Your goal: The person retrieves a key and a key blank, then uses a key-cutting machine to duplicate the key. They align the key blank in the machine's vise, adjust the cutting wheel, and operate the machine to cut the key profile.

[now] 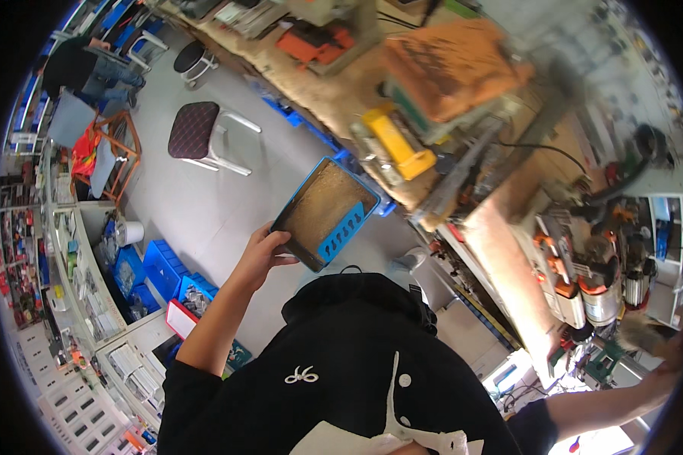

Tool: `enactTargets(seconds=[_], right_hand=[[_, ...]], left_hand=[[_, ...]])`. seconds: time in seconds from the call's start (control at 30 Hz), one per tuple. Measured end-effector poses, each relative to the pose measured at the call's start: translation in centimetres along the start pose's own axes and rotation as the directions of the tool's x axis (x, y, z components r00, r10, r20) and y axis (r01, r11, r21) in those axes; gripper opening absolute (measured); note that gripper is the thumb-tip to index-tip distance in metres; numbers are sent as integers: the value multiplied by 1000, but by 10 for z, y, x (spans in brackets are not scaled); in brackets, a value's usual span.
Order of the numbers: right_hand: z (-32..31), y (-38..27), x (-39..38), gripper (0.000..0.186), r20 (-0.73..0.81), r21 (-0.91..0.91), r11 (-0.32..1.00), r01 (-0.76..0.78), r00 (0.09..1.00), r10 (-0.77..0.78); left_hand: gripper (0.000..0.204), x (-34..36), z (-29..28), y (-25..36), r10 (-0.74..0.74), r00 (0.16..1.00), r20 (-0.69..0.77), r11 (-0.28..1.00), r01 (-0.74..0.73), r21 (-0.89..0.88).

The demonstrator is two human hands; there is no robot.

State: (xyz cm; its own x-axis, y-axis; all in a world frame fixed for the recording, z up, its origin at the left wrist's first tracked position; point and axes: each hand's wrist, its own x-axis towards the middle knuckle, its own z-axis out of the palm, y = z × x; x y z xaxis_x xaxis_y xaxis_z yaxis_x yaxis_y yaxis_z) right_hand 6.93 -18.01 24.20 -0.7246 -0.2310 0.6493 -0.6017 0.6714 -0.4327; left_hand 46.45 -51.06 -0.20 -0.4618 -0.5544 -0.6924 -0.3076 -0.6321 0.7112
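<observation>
My left hand (269, 254) grips the lower left end of a shallow blue-rimmed tray (317, 208), with brown dust over its inside and a blue slotted strip along one long side. The tray is held tilted over the floor, left of the workbench edge. At the far right rim my right hand (668, 360) is closed on what looks like a brush (639, 334) with pale bristles; it is partly blurred. Beside it stand orange and metal power tools (584, 280) on the bench.
The cluttered workbench (489, 250) runs along the right, carrying an orange pad (451, 68) and yellow case (398, 140). A padded chair (193, 129), round stool (190, 61) and blue bins (163, 269) stand left on the floor. Another person (68, 64) is at upper left.
</observation>
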Motion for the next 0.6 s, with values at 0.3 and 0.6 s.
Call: enactTargets(seconds=[0.3, 0.6], right_hand=[[180, -186, -174, 20, 771, 393, 746, -538, 635, 52], [310, -252, -237, 16, 700, 360, 882, -306, 713, -38]], left_hand=[[31, 56, -146, 13, 24, 977, -212, 999, -32, -33], [35, 161, -174, 21, -104, 979, -177, 994, 94, -63]])
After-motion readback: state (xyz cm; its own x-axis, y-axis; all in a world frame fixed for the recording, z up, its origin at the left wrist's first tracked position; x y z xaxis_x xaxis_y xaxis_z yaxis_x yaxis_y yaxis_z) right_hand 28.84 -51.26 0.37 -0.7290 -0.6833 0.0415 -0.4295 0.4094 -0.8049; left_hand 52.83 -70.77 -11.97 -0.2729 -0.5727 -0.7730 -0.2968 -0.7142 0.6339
